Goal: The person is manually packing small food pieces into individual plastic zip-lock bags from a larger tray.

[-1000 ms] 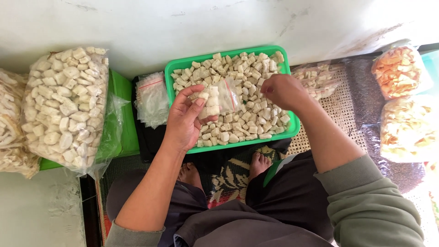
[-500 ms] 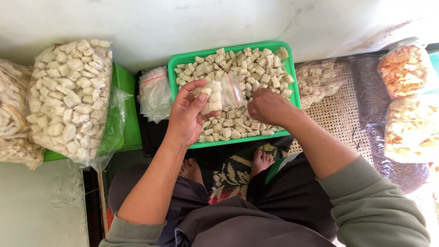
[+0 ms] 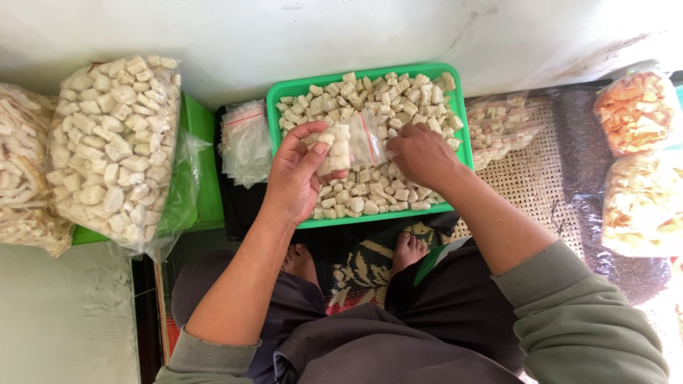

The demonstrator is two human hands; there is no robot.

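Our left hand (image 3: 302, 174) pinches small clear bag (image 3: 352, 146), part-filled with pale cubes, over green tray (image 3: 455, 92). Bag's long axis runs left-right, open mouth toward our right hand (image 3: 420, 153), fingers curled, touching bag's mouth. Right hand nearer loose cubes (image 3: 384, 96).

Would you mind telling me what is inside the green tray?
The green tray holds a heap of pale cracker pieces. The left hand holds a small clear bag of them above it; the right hand rests on the heap. The tray's floor is covered.
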